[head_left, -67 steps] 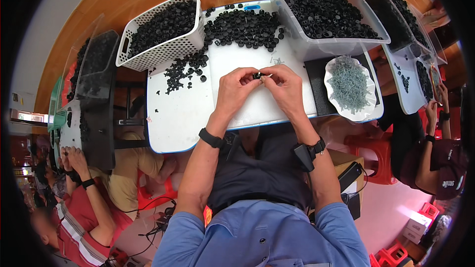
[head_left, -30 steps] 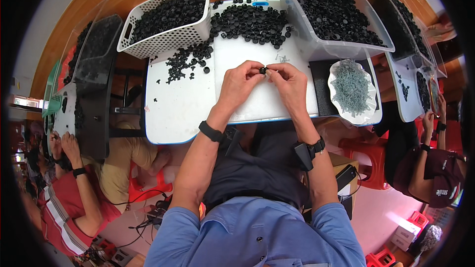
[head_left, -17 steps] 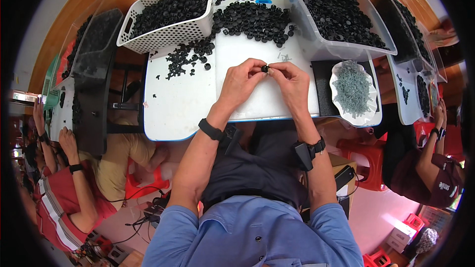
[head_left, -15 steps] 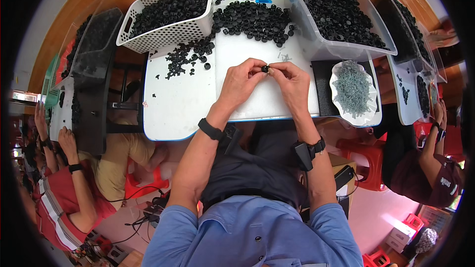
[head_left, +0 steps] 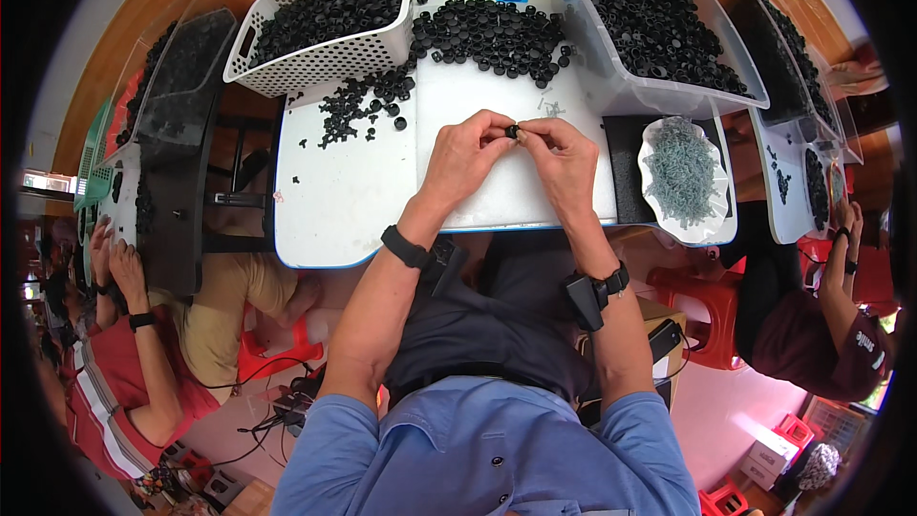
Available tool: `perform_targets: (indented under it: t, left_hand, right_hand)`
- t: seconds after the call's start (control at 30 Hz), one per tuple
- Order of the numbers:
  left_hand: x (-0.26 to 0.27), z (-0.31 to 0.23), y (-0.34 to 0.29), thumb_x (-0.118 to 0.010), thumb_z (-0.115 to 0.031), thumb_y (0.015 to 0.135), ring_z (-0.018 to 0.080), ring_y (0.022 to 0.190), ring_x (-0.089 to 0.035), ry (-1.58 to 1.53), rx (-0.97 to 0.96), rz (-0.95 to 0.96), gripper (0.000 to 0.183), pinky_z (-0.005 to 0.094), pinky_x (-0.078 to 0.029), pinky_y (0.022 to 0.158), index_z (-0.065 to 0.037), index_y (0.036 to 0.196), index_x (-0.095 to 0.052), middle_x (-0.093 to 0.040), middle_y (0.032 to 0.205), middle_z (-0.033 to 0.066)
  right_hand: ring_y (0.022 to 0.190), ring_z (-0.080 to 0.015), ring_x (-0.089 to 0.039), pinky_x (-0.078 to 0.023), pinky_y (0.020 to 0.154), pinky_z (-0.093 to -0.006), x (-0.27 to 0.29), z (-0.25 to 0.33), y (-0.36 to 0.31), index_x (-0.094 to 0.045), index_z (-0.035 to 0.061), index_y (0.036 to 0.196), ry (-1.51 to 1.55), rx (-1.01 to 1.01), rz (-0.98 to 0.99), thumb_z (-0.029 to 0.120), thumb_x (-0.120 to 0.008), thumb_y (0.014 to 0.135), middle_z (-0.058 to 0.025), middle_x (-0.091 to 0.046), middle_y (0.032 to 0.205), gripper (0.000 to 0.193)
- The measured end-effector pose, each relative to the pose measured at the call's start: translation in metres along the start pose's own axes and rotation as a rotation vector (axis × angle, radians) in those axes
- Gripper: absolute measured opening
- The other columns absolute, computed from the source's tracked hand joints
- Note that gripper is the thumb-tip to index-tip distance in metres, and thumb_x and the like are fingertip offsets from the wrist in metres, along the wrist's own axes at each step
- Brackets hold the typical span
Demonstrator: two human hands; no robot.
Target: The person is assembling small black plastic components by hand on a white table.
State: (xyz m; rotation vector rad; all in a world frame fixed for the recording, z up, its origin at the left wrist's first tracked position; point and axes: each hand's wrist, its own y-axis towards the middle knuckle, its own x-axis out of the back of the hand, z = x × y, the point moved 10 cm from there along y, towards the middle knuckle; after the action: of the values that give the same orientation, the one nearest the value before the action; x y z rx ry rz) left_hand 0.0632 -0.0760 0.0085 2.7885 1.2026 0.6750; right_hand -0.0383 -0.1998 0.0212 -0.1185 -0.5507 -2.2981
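Observation:
My left hand [head_left: 462,155] and my right hand [head_left: 562,161] meet over the white table [head_left: 344,201]. Between their fingertips is one small round black cap [head_left: 512,132], pinched from both sides. Whether a smaller piece is also between the right fingers is too small to tell. Beyond the hands lies a spread of black caps [head_left: 487,33]. Several thin clear-grey pins [head_left: 550,108] lie loose just past my right fingertips. Small black stemmed pieces [head_left: 342,119] are scattered left of my left hand.
A white perforated basket [head_left: 330,67] of black pieces stands far left, and a clear plastic bin [head_left: 659,96] of black caps far right. A white scalloped dish [head_left: 702,229] heaped with grey-green pins sits on a black mat [head_left: 626,158]. Co-workers sit at tables on both sides.
My hands stay in nearly the same place, still holding the cap. The co-worker on the left has brought both hands closer together.

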Motion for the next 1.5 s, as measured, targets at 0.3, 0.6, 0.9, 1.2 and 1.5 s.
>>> perform_targets:
  t: [0.3,0.6,0.9,1.2,1.5]
  left_hand:
    - [0.001,-0.002,-0.001,-0.075,-0.011,0.092,0.0172,0.083,-0.076,0.033,-0.025,-0.027,0.023,0.0290,-0.058,0.075,0.002,0.112,-0.072,-0.079,0.092,0.0125]
    - [0.002,-0.003,-0.002,-0.073,-0.009,0.093,0.0153,0.082,-0.075,0.044,-0.033,-0.038,0.024,0.0287,-0.057,0.073,0.001,0.115,-0.072,-0.078,0.091,0.0118]
    - [-0.002,0.012,0.007,-0.069,-0.012,0.098,0.0132,0.096,-0.072,-0.156,0.156,0.138,0.029,0.0262,-0.056,0.087,0.004,0.122,-0.071,-0.077,0.105,0.0101]
    - [-0.002,0.022,0.008,-0.069,-0.015,0.098,0.0136,0.092,-0.073,-0.296,0.167,0.121,0.025,0.0279,-0.057,0.083,0.003,0.114,-0.074,-0.079,0.101,0.0108]
    - [-0.005,0.021,0.006,-0.067,-0.012,0.100,0.0135,0.097,-0.071,-0.244,0.199,0.096,0.026,0.0268,-0.056,0.088,0.005,0.119,-0.069,-0.076,0.104,0.0099]
  right_hand:
    - [0.068,-0.0178,-0.069,-0.054,0.062,-0.0291,-0.001,0.012,-0.002,-0.077,-0.0001,0.093,-0.047,0.126,-0.017,0.000,-0.076,0.085,-0.0110,-0.074,0.083,0.008]
    - [0.069,-0.0233,-0.070,-0.055,0.063,-0.0313,-0.005,0.025,-0.007,-0.075,0.0004,0.094,-0.140,0.256,-0.011,-0.001,-0.076,0.085,-0.0121,-0.073,0.085,0.009]
    - [0.078,-0.0277,-0.074,-0.057,0.068,-0.0349,-0.007,0.038,-0.011,-0.073,0.0016,0.100,-0.224,0.323,-0.017,-0.004,-0.072,0.087,-0.0132,-0.075,0.090,0.015]
    - [0.077,-0.0270,-0.073,-0.058,0.068,-0.0350,-0.010,0.043,-0.013,-0.071,0.0027,0.102,-0.180,0.358,0.015,-0.003,-0.072,0.088,-0.0128,-0.075,0.089,0.015]
    - [0.075,-0.0138,-0.070,-0.055,0.069,-0.0275,0.003,-0.006,-0.005,-0.073,-0.0009,0.100,0.080,-0.037,-0.047,0.002,-0.073,0.089,-0.0093,-0.076,0.089,0.011]
